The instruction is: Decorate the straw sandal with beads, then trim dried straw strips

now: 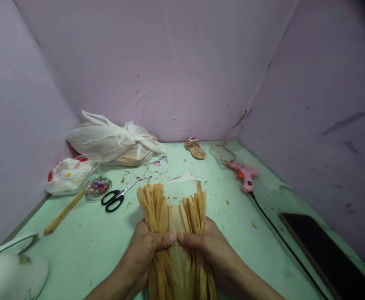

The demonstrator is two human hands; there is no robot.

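Observation:
Low in the middle of the view, a wide bundle of straw-coloured dried husk strips stands upright between my hands. My left hand wraps round its left side, with the thumb pressed across the front. From the right, my right hand grips it the same way, and the two thumb tips nearly touch. A broad, paler, flat strip shows in the centre between thicker folded clusters. My other fingers are mostly hidden behind the bundle, and its lower end runs out of view.
Scissors with black handles lie left, beside a clear dish of colourful beads and thin straw stalks. White plastic bags sit behind. A small woven sole lies at the back; a pink glue gun and a phone lie right.

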